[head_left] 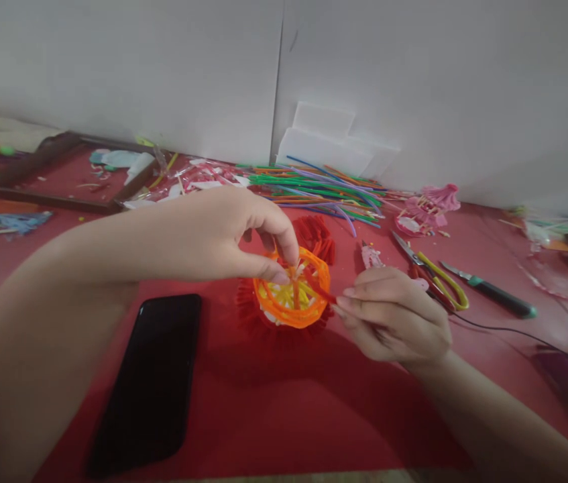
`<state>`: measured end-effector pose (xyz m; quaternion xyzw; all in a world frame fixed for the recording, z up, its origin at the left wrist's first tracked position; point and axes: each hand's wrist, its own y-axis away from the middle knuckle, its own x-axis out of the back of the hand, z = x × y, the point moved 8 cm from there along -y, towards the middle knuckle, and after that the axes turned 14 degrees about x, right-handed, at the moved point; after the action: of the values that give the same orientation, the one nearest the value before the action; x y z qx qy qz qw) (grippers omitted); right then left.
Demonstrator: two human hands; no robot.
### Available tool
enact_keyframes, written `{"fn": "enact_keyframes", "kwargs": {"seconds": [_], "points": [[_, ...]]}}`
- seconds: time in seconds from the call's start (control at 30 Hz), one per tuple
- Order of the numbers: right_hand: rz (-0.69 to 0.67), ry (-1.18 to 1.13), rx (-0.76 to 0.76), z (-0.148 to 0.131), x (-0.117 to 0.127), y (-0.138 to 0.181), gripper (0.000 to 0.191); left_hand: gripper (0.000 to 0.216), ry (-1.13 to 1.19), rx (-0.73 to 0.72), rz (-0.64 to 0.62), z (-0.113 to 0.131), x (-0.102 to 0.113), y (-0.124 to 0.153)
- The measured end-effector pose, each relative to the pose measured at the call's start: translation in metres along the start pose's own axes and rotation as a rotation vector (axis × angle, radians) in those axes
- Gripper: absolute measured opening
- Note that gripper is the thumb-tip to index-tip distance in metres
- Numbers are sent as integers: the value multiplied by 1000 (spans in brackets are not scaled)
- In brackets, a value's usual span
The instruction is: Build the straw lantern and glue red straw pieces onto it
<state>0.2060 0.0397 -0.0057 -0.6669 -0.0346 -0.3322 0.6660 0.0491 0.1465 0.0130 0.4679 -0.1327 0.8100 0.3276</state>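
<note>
A round, basket-like piece with an orange rim [314,318] and yellow strands inside sits in front of me, with red fringe [248,312] spreading out beneath it. Above its opening, my left hand [243,235] reaches in from the left, thumb and forefinger close together in a pinch. What lies between those fingertips is too small to make out. From the right comes my right hand [394,315], its fingers closed on a thin red strip [321,290] whose far end points into the orange piece. Behind the piece lies a bunch of short red strips [316,235].
A black phone [150,382] lies left of the piece. To the right are scissors [439,278], a green-and-black-handled knife [497,295] and a dark cable [495,328]. Coloured stems [314,188], a brown frame [37,196] and a pink craft piece [427,208] stand towards the wall.
</note>
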Motion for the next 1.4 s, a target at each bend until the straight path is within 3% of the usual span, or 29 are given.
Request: {"fn": "enact_keyframes", "kwargs": {"seconds": [0.43,1.4], "points": [[-37,-28,25,3,-3,6,23,13,9,-25,51,4,-1,-1],[-190,18,116,-2,-4,-11,13,12,-23,-30,70,9,-3,-2]]}}
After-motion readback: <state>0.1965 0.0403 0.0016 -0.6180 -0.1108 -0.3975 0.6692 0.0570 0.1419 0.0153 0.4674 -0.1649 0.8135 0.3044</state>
